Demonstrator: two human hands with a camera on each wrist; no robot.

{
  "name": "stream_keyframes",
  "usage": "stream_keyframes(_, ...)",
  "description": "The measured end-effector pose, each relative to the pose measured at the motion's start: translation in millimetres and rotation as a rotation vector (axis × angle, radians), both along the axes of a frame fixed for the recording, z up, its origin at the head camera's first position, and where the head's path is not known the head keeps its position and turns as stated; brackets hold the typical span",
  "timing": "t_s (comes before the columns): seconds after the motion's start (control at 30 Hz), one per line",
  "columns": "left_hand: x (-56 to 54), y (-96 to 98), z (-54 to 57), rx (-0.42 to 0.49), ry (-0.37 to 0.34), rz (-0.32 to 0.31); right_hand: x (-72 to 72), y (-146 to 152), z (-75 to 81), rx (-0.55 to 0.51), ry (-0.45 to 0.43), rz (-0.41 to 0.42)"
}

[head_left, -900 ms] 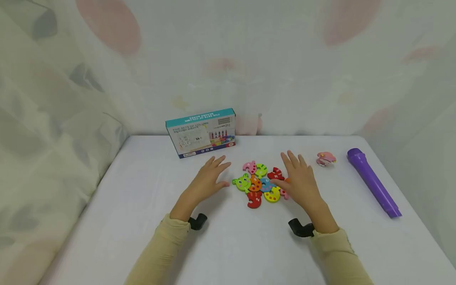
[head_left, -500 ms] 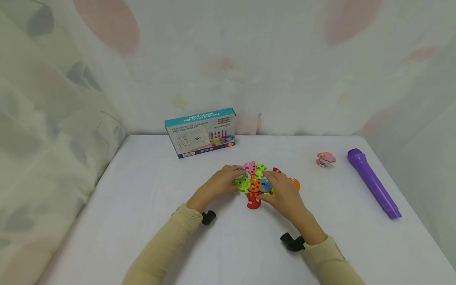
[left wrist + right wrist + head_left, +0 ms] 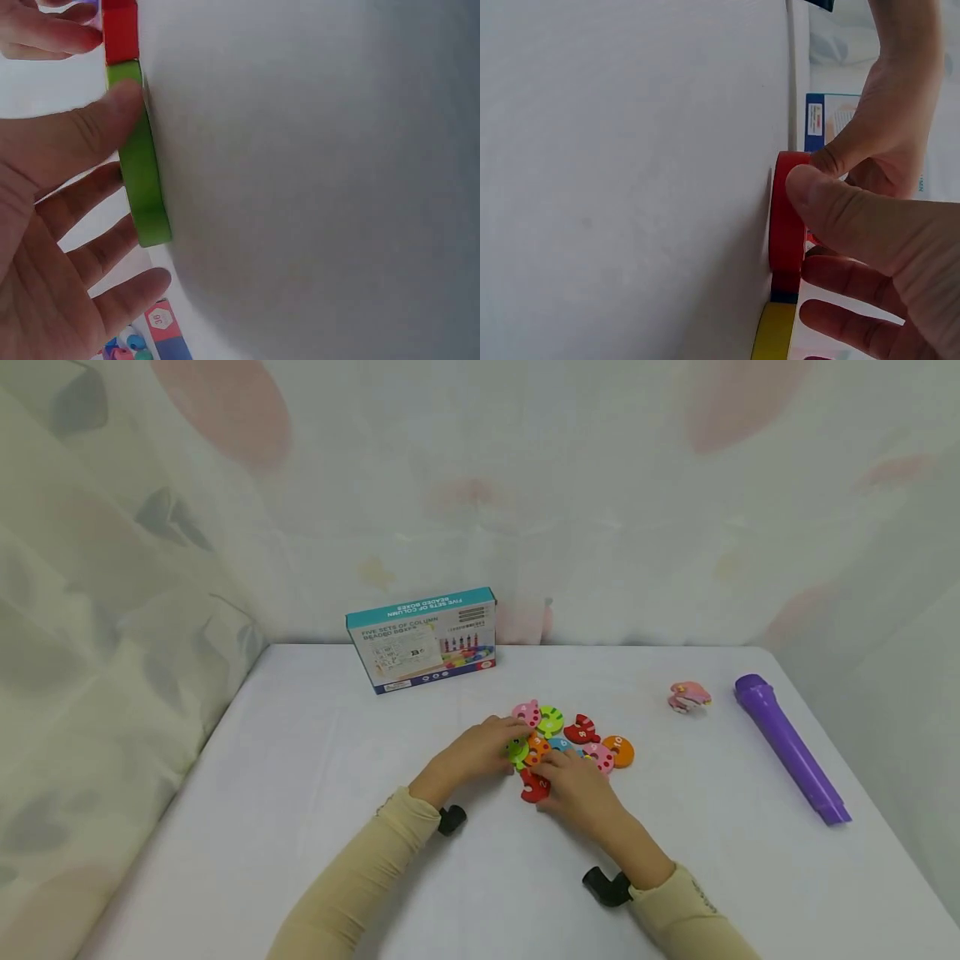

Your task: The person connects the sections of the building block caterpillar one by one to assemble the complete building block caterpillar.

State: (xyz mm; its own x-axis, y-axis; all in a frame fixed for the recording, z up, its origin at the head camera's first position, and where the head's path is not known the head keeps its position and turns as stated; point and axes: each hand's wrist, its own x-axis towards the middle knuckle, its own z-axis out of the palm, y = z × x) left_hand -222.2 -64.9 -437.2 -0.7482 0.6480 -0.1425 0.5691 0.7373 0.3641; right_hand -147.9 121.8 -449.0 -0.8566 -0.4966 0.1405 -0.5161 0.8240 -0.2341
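Note:
A cluster of numbered, coloured caterpillar puzzle pieces lies on the white table. My left hand (image 3: 480, 752) holds the green caterpillar-head piece (image 3: 146, 172) at the cluster's left side, its thumb on the near edge and fingers beyond. My right hand (image 3: 583, 789) grips the red number 2 piece (image 3: 786, 225), thumb against its side. This red piece adjoins the green head at the front. Behind the fingers sit an orange piece (image 3: 537, 748) and a blue piece (image 3: 559, 744), both partly hidden. The yellow piece (image 3: 774, 330) is mostly covered by my right hand in the head view.
Around the hands lie a pink piece (image 3: 527, 713), a light green piece (image 3: 551, 720), a red number 8 piece (image 3: 581, 729) and an orange number 10 piece (image 3: 619, 751). Further off are a bead-set box (image 3: 423, 643), a small pink toy (image 3: 689, 696) and a purple microphone-shaped toy (image 3: 791, 747).
Both hands have come down from above onto the puzzle pieces. The left moved right to the green head; the right moved left and nearer, onto the red number 2 piece.

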Motion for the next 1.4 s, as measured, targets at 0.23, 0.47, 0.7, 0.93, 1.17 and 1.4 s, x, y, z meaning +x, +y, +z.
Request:
stream_keyframes(0.23,-0.8,-1.9,0.5,-0.022,0.013,0.007,3.3,-2.6,1.7,0.037,0.0,0.016)
stream_keyframes(0.47,1.5,-8.9,2.9,-0.043,-0.033,0.018,6.5,-6.5,2.9,0.063,-0.027,-0.009)
stream_keyframes(0.7,5.6,-21.0,2.1,-0.022,-0.063,0.019,5.9,-10.5,3.8,0.042,-0.03,-0.028)
stream_keyframes(0.93,10.5,-31.1,0.9,-0.01,-0.051,0.015,4.2,-14.4,0.5,0.071,-0.027,-0.042)
stream_keyframes(1.17,17.6,-38.6,0.0,0.043,-0.091,0.041,9.6,-23.8,1.1,0.012,-0.037,-0.055)
stream_keyframes(1.4,25.4,-44.1,0.5,0.075,-0.107,0.071,18.0,-43.3,4.3,-0.046,-0.017,-0.126)
